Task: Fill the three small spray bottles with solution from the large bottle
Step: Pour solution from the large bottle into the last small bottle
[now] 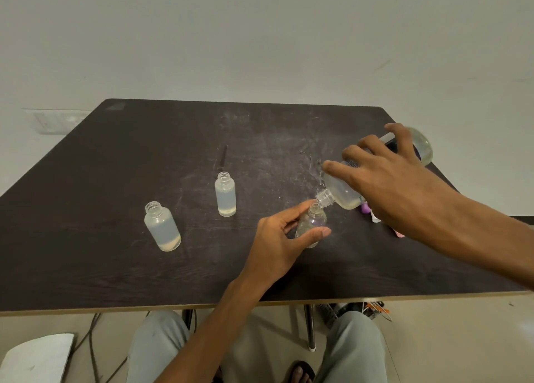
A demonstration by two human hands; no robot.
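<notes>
My right hand (384, 177) grips the large clear bottle (344, 192), tipped down to the left so its open neck meets the mouth of a small clear bottle (312, 223). My left hand (277, 238) holds that small bottle upright on the dark table (115, 267), thumb and fingers around its body. Two other small bottles stand uncapped with liquid in them: one in the middle (225, 195) and one to the left (161, 226).
Pink and white spray caps (372, 213) lie on the table partly hidden under my right wrist. A thin dark stick (222, 157) lies behind the middle bottle. The table's front edge runs just above my knees; the wall is close behind.
</notes>
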